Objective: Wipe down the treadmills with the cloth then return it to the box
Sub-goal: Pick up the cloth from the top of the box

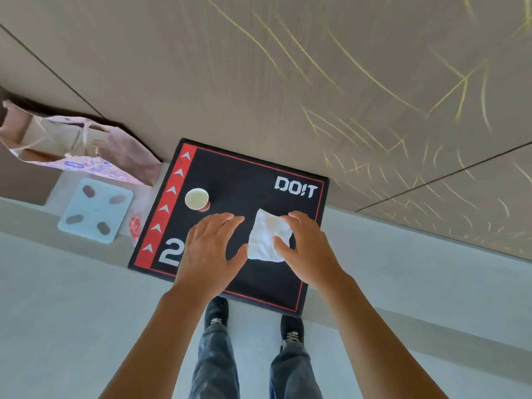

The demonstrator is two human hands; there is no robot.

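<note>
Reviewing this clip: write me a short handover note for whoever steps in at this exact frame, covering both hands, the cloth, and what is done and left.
Left hand: open, fingers spread, hovering over the black box top, holding nothing.
Right hand: fingers and thumb pinch the white cloth, which is over the box top.
Paper cup stands on the box, left of the cloth.
Done: cannot tell from this frame; no treadmill in view.
Left: unclear whether the wiping is still to do; the cloth ends back at the box.

White cloth [267, 236], crumpled and roughly square, lying flat on black box [244, 174] top, near its right edge.
</note>
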